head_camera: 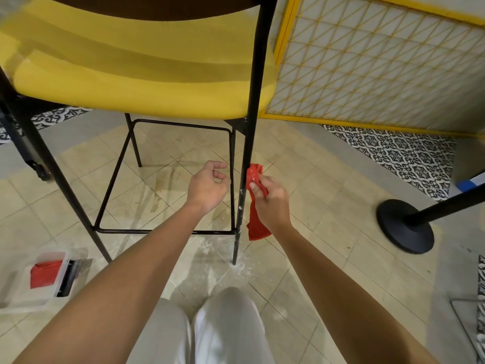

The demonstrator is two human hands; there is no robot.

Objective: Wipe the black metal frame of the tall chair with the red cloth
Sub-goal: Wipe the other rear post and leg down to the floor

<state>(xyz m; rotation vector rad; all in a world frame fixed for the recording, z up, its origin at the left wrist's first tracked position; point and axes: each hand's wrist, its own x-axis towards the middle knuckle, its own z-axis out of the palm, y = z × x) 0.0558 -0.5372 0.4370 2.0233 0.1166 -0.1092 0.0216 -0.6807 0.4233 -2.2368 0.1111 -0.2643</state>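
Observation:
The tall chair has a yellow seat (136,82) and a thin black metal frame (253,101). Its near right leg runs down the middle of the view to the floor. My right hand (270,200) is closed around the red cloth (256,224) and presses the cloth's upper part against the right side of that leg, about halfway down. The rest of the cloth hangs loose below my hand. My left hand (208,186) hovers just left of the leg, fingers curled and apart, holding nothing, close to the thin footrest bar (231,179).
A clear plastic box (15,298) with another red cloth (46,273) and a dark tool sits on the floor at lower left. A black stanchion base (405,227) stands at right. A yellow lattice panel (367,61) stands behind the chair. White dust lies around the leg's foot.

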